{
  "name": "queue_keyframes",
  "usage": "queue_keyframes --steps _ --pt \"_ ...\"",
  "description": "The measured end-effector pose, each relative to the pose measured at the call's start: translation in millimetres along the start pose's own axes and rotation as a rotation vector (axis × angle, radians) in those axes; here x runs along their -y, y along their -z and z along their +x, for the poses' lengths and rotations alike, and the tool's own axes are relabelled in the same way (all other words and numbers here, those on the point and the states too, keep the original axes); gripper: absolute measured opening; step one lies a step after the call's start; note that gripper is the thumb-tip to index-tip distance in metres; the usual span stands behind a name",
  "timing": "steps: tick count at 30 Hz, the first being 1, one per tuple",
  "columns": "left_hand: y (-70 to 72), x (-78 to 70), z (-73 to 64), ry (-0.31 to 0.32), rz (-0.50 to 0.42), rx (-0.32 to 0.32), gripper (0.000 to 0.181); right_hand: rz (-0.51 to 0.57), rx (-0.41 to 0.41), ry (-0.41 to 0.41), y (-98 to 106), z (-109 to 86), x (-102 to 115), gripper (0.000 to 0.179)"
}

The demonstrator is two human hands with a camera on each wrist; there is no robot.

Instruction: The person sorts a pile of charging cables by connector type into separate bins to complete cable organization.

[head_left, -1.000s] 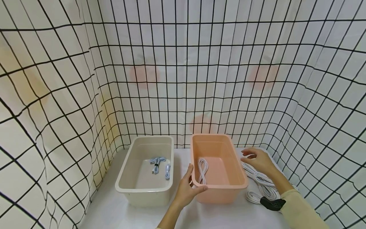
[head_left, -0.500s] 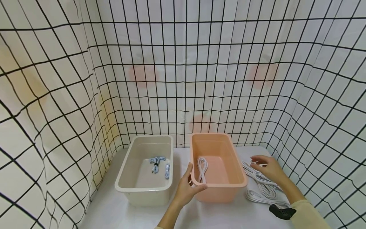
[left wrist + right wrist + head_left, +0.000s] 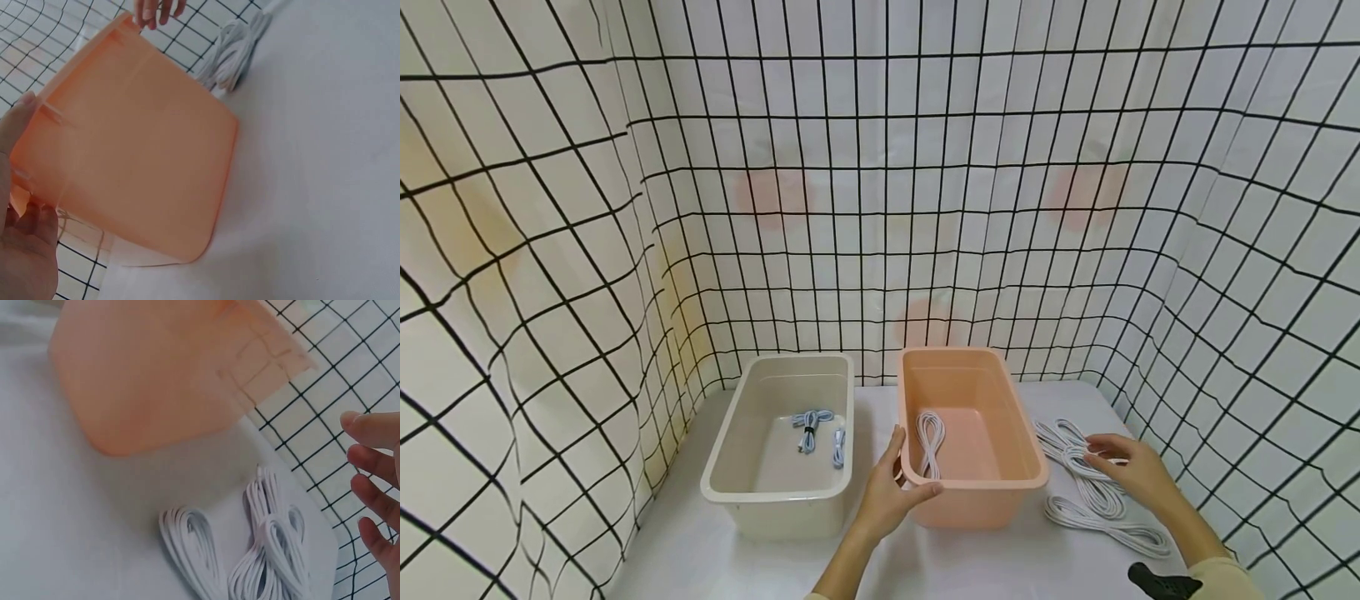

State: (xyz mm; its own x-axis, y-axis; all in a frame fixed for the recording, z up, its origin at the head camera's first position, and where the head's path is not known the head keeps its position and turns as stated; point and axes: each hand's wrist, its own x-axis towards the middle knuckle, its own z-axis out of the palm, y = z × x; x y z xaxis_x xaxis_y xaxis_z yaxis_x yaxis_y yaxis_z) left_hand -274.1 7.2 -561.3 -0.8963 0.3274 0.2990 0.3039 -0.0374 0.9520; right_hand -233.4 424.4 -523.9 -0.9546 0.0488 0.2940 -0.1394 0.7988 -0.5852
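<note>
My left hand [image 3: 883, 498] holds the near left corner of a peach plastic bin [image 3: 992, 485], thumb on its front and fingers along its left side. Inside that bin lies one coiled white cable [image 3: 931, 442]. My right hand [image 3: 1135, 472] hovers over several bundled white cables [image 3: 1101, 496] lying right of the bin, its fingers loosely bent. In the right wrist view the fingers [image 3: 372, 494] are apart from the cable bundles [image 3: 275, 550], with nothing between them. The left wrist view has the left hand [image 3: 28, 250] at the bin's rim.
A cream bin [image 3: 775, 498] stands to the left, holding blue-grey cable bundles [image 3: 808, 429]. Black grid netting [image 3: 880, 250] over white cloth encloses the back and both sides. A white cloth [image 3: 970, 567] covers the tabletop.
My right hand has moved right and toward me, from beside the bin's right rim to over the white cables. The left hand stays at the bin's corner.
</note>
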Motion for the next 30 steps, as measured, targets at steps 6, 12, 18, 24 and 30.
queue_keyframes --steps 6,12,18,24,30 --pt "0.6 -1.3 -0.9 0.007 -0.003 -0.004 0.109 -0.019 0.002 -0.024 -7 -9.4 -16 0.042" --pt "-0.6 -3.3 0.6 0.010 -0.005 -0.006 0.108 -0.040 0.039 -0.025 -14 -21.6 -36 0.040" --pt "0.0 -2.3 1.1 0.026 -0.002 -0.012 0.109 -0.087 -0.010 -0.002 -34 -38.9 -67 0.034" --pt "0.4 -1.8 0.0 0.035 0.005 -0.018 0.109 -0.106 0.073 -0.118 -47 -56.8 -95 0.039" --pt "0.2 -2.1 -0.1 0.052 -0.007 -0.027 0.110 -0.178 0.103 -0.150 -62 -64.1 -104 0.035"
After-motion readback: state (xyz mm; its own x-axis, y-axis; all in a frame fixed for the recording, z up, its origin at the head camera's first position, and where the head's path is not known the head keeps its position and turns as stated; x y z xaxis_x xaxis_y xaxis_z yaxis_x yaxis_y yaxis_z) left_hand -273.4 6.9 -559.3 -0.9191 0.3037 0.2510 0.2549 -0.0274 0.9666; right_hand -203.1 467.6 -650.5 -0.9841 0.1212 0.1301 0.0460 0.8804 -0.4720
